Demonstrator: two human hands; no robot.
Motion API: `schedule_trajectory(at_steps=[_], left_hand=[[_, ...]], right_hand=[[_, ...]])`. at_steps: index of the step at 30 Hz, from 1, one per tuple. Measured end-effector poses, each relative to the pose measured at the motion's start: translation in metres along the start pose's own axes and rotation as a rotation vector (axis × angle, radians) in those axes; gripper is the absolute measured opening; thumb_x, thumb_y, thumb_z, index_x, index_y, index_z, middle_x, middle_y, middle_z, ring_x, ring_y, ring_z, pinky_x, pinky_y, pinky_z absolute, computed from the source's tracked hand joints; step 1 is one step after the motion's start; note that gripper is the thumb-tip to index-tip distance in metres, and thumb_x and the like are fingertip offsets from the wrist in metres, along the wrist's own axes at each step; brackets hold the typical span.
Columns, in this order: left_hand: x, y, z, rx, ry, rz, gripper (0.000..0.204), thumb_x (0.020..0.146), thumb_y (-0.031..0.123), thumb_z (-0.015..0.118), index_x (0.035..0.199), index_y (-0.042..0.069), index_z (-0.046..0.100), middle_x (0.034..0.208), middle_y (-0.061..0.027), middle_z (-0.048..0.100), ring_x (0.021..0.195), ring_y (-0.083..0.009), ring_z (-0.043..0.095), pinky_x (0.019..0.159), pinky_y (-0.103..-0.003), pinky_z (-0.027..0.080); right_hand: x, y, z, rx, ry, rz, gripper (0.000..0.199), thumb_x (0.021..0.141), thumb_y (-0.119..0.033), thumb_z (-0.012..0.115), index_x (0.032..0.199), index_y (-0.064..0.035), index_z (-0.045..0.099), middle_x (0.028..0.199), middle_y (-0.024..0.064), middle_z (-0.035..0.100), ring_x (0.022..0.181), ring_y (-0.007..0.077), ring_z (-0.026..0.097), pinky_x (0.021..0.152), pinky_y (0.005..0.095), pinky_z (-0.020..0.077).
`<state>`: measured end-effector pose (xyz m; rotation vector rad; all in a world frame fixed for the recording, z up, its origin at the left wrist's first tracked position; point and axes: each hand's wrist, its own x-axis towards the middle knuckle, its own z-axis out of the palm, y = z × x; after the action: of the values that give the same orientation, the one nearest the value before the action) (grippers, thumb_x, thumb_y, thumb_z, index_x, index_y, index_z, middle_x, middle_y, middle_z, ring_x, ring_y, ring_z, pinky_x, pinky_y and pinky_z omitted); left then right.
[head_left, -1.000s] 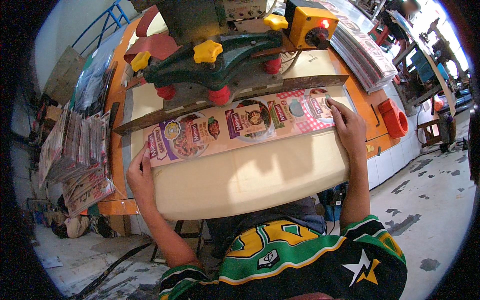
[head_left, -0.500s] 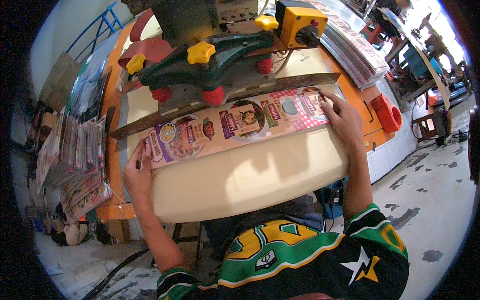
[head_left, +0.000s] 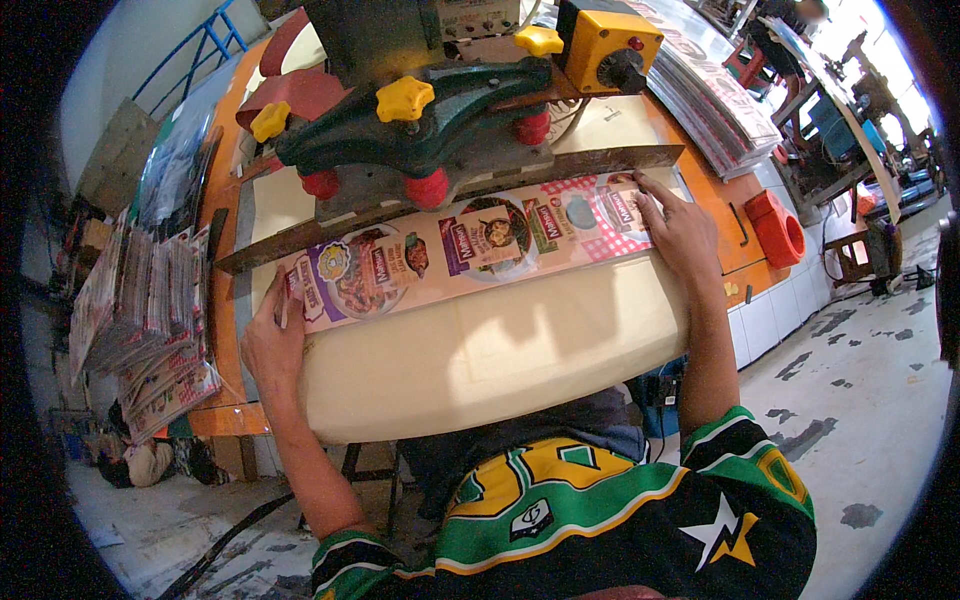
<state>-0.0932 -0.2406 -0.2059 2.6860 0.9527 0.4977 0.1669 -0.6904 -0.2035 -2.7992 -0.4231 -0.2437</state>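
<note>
Left hand point(head_left: 272, 350) and right hand point(head_left: 684, 235), fingers nearly closed, grip opposite ends of printed strip point(head_left: 438, 262). Right of strip: red hollow holder point(head_left: 764, 220), contents unclear.

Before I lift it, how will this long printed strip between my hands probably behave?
The printed strip is probably light, as it looks thin. Lifted only by its ends, where the left hand and right hand are, it may sag midway, being long and narrow. It seems unlikely to roll, lying flat on the cream work surface.
</note>
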Motion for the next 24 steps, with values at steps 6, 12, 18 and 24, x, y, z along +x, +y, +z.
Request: schedule_trajectory(at_steps=[6, 12, 18, 24], left_hand=[[-0.001, 0.002, -0.001, -0.009, -0.007, -0.012, 0.05, 0.096, 0.053, 0.055, 0.139, 0.027, 0.06, 0.114, -0.0207, 0.069, 0.105, -0.0438, 0.066, 0.088, -0.048, 0.052], [-0.001, 0.014, -0.007, -0.007, -0.022, -0.03, 0.048, 0.096, 0.05, 0.057, 0.138, 0.027, 0.06, 0.111, -0.0224, 0.069, 0.103, -0.0441, 0.066, 0.087, -0.047, 0.052], [0.001, 0.004, -0.002, -0.001, -0.014, -0.014, 0.048, 0.096, 0.051, 0.056, 0.139, 0.028, 0.06, 0.111, -0.023, 0.069, 0.103, -0.044, 0.066, 0.087, -0.047, 0.052], [0.001, 0.007, -0.003, 0.005, -0.026, -0.015, 0.051, 0.096, 0.055, 0.054, 0.139, 0.027, 0.06, 0.114, -0.0222, 0.069, 0.104, -0.0442, 0.065, 0.087, -0.047, 0.052]], right_hand=[[-0.002, -0.001, -0.002, 0.011, -0.029, 0.003, 0.039, 0.1, -0.047, 0.049, 0.134, -0.0313, 0.063, 0.081, 0.014, 0.073, 0.083, 0.0343, 0.071, 0.077, 0.0475, 0.053], [-0.002, -0.003, -0.004, -0.005, -0.039, 0.032, 0.039, 0.101, -0.045, 0.049, 0.134, -0.0304, 0.062, 0.079, 0.0131, 0.072, 0.082, 0.0336, 0.071, 0.076, 0.0473, 0.0526], [-0.001, -0.008, -0.007, 0.038, -0.076, 0.06, 0.041, 0.101, -0.052, 0.046, 0.132, -0.0308, 0.063, 0.095, 0.0207, 0.072, 0.09, 0.0382, 0.069, 0.08, 0.0474, 0.051], [0.002, 0.0, -0.001, -0.008, -0.098, 0.084, 0.04, 0.102, -0.051, 0.045, 0.132, -0.032, 0.063, 0.093, 0.0199, 0.072, 0.09, 0.0371, 0.069, 0.08, 0.0471, 0.051]])
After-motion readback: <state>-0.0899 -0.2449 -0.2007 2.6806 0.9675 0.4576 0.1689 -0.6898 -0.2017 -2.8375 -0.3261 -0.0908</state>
